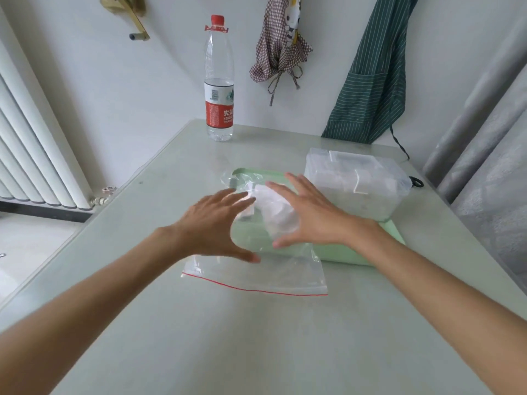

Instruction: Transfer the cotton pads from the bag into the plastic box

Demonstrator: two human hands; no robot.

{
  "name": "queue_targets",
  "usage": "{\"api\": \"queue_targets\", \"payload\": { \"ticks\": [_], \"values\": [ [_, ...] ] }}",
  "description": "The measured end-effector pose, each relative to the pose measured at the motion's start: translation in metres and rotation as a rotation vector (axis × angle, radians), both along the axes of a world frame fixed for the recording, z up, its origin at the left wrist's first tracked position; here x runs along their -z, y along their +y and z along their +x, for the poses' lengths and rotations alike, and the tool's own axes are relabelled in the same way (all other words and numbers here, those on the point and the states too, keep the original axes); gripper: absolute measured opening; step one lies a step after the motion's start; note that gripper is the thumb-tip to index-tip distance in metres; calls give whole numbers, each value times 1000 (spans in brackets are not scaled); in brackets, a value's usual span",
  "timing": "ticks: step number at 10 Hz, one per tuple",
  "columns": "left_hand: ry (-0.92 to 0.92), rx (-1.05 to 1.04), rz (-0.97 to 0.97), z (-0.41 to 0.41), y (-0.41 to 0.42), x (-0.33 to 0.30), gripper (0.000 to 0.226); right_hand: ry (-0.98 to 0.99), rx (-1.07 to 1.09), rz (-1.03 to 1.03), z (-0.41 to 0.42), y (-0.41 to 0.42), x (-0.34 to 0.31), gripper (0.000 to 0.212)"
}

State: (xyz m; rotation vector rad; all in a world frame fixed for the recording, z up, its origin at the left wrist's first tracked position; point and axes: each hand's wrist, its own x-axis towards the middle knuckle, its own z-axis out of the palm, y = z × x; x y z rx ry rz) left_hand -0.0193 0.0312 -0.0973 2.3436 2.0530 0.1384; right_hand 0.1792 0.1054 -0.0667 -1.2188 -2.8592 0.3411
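Note:
A clear zip bag [256, 273] with a red seal line lies on the table, its far end resting on a pale green tray [342, 255]. White cotton pads [275, 208] bunch inside the bag's far end. My left hand [214, 223] hovers over the bag's left side with fingers spread. To the right of the pads, my right hand [308, 212] spreads its fingers above the bag. Neither hand grips anything. The translucent plastic box [368, 178], its lid on, stands on the tray just beyond my right hand.
A water bottle [219, 81] with a red label stands at the table's far edge. Two aprons [370, 81] hang on the wall behind. A white radiator [34, 155] is at the left, past the table [228, 337] edge.

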Motion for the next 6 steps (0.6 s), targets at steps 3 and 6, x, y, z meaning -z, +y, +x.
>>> {"api": "queue_targets", "payload": {
  "ticks": [3, 6],
  "values": [
    [0, -58, -234, -14, 32, 34, 144, -393, -83, -38, -22, 33, 36, 140],
    [-255, -22, -49, -23, 10, 21, 126, -43, -109, -8, 9, 16, 18, 119]
  ]
}}
